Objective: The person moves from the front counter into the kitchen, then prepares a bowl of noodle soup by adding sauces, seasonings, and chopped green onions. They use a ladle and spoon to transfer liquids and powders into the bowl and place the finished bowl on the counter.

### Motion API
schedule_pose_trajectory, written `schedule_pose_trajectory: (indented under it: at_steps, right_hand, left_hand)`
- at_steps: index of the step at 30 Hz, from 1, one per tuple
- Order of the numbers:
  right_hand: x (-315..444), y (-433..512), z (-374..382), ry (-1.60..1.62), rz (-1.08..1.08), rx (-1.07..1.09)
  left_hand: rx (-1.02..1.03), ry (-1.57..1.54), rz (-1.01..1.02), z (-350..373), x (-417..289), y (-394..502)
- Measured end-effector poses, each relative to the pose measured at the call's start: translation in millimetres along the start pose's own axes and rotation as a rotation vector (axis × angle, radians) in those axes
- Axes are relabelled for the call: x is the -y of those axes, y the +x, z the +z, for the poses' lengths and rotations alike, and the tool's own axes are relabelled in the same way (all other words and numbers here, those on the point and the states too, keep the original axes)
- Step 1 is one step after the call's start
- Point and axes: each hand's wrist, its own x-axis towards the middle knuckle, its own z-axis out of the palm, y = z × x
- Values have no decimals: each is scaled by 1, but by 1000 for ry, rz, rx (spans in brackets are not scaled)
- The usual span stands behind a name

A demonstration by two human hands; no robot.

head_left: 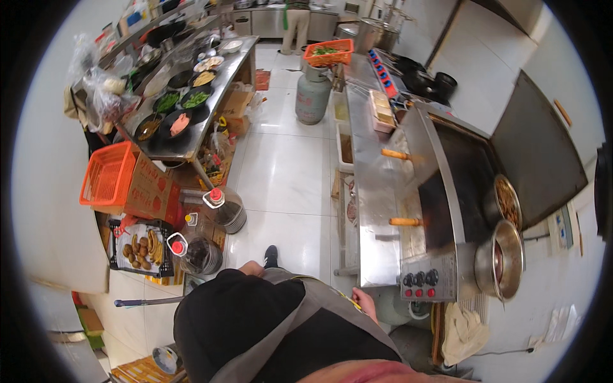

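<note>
My left hand (251, 268) shows only in part, low at my left side by the grey apron (330, 299); its fingers are hidden. At my other side, my right hand (366, 302) hangs with curled fingers near the front corner of the steel counter (378, 268); whether anything is inside it is not visible. Two large plastic jugs of dark liquid, one with a red cap at the front (196, 253) and one behind it (230, 210), stand on the left. Close to my right hand is a griddle unit's control panel with black knobs and red buttons (426, 282).
A tiled aisle (282, 177) runs ahead to a gas cylinder (312, 98) and an orange basket (330, 51). Bowls of food line the left steel table (191, 143); a crate (165, 258) holds bananas and kiwis. Steel bowls (507, 261) sit right. A person (297, 24) stands far off.
</note>
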Motion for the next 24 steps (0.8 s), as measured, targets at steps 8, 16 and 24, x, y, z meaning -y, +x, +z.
schedule_pose_trajectory:
  at_steps: [8, 16, 24]
  right_hand:
    - [11, 105, 97, -946, -775, 190]
    - [98, 183, 275, -680, -108, 119]
    - [151, 230, 352, -854, -25, 256]
  left_hand:
    - [17, -214, 93, -157, -31, 83]
    - [-201, -513, 52, -278, 54, 60]
    - [-169, 6, 63, -204, 233, 30]
